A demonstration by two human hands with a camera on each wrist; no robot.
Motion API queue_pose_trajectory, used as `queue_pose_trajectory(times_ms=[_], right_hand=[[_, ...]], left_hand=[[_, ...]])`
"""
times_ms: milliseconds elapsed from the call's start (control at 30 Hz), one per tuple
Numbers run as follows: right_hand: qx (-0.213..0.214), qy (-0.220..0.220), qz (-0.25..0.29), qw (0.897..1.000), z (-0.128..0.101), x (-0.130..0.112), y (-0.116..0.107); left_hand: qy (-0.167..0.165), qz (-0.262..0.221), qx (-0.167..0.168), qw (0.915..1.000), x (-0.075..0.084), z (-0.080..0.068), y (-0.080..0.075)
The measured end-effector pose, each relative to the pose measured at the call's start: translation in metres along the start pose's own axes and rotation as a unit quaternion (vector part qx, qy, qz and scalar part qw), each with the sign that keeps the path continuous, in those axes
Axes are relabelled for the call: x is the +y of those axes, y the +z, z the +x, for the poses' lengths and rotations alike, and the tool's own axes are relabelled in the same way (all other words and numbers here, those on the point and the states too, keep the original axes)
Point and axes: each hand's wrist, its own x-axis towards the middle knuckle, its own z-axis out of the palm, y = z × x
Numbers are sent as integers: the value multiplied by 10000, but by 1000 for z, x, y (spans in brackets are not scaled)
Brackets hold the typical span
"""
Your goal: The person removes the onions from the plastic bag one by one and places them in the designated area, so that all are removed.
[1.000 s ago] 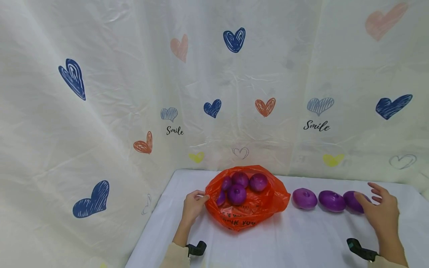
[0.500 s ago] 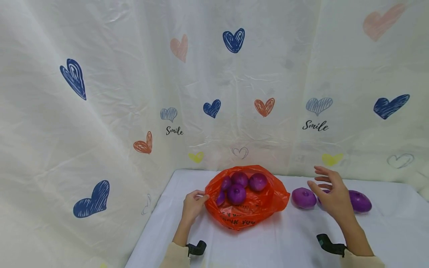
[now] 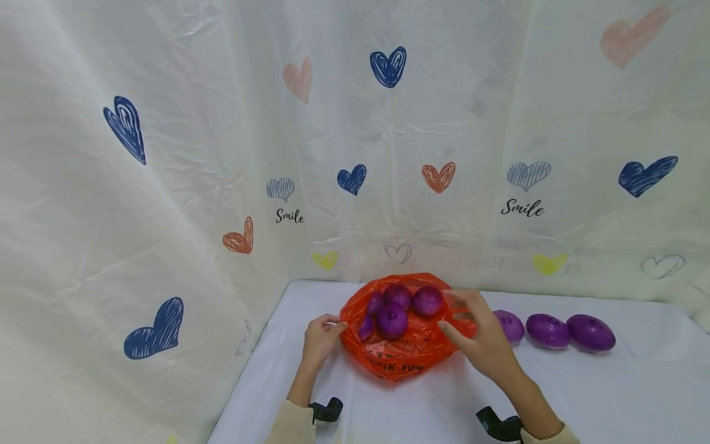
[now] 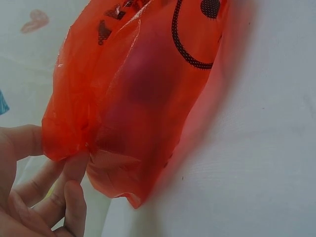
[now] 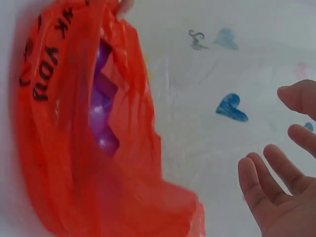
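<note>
A red plastic bag (image 3: 444, 345) with black print stands with its mouth wide on the white table, several purple onions (image 3: 392, 321) inside. At its left rim my left hand (image 3: 320, 340) pinches the plastic; in the left wrist view the fingers (image 4: 74, 168) hold a fold of the bag (image 4: 143, 98). My right hand (image 3: 485, 339) hovers by the bag's right rim, thumb and fingers spread and holding nothing. In the right wrist view that hand (image 5: 281, 192) is apart from the bag (image 5: 138, 197), and onions (image 5: 101, 108) show through its mouth.
To the right of the bag, three purple onions lie in a row; the nearest onion (image 3: 509, 327) is partly hidden by my right hand, and the farthest onion (image 3: 591, 333) is at the right. A curtain (image 3: 471, 123) printed with hearts hangs behind the table (image 3: 421, 413).
My right hand has swept left from the rightmost onion, past the row, to the bag's right rim. The left hand keeps its pinch on the bag, and the onions stay put.
</note>
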Motion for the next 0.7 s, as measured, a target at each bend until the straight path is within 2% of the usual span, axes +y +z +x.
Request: queue_pose_trajectory(times_ms=[100,200,400,567,700], right_hand=[[-271,-27,107,9996,-3,-5,20],[-564,139,248,9980,-6,-3,40],[-875,781,451,9921,-6,15,75],[-1016,1454,719,9815,2,30,94],[-1119,1807,554,9756,9,42,108]], left_hand=[[24,5,6,10000,1,-1,0],[34,8,21,10000,2,-2,0],[18,57,30,10000,3,-2,1],[50,106,44,9999,3,-3,1],[43,100,33,9999,3,-3,2]])
